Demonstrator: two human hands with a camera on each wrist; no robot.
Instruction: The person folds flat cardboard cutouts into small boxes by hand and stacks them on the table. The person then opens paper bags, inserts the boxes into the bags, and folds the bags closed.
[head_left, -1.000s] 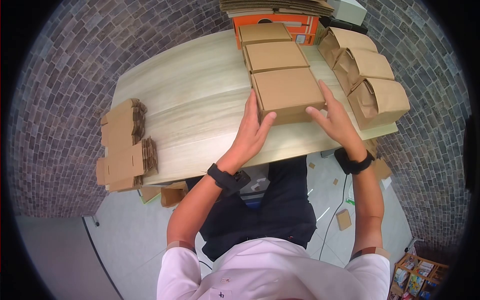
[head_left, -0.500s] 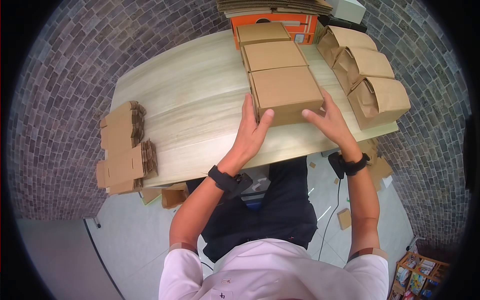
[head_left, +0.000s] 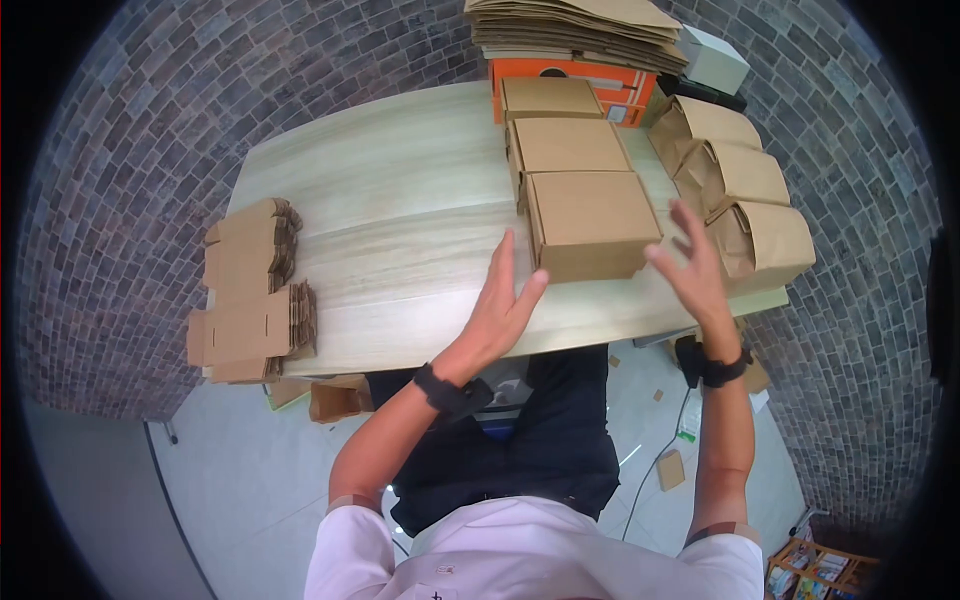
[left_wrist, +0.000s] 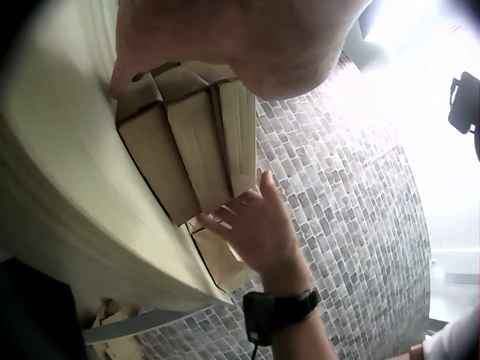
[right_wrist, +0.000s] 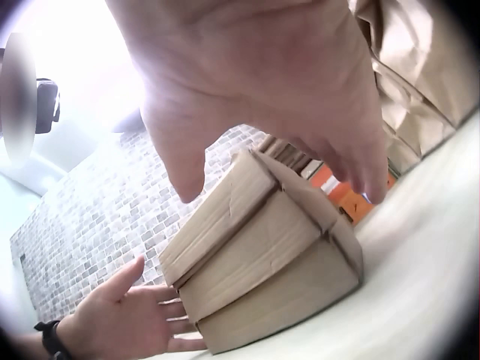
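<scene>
The tabletop (head_left: 400, 255) bears the front box (head_left: 595, 225) between left grip (head_left: 498, 308) and right grip (head_left: 699, 278).

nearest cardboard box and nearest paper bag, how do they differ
The nearest cardboard box has flat faces and straight edges; the nearest paper bag has a creased side. The box sits between the left hand and right hand; the bag is right of both hands. Both are brown and on the table.

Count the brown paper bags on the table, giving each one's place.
3, in a row right of the cardboard boxes: near bag, middle bag, far bag. Others could be hidden behind these.
</scene>
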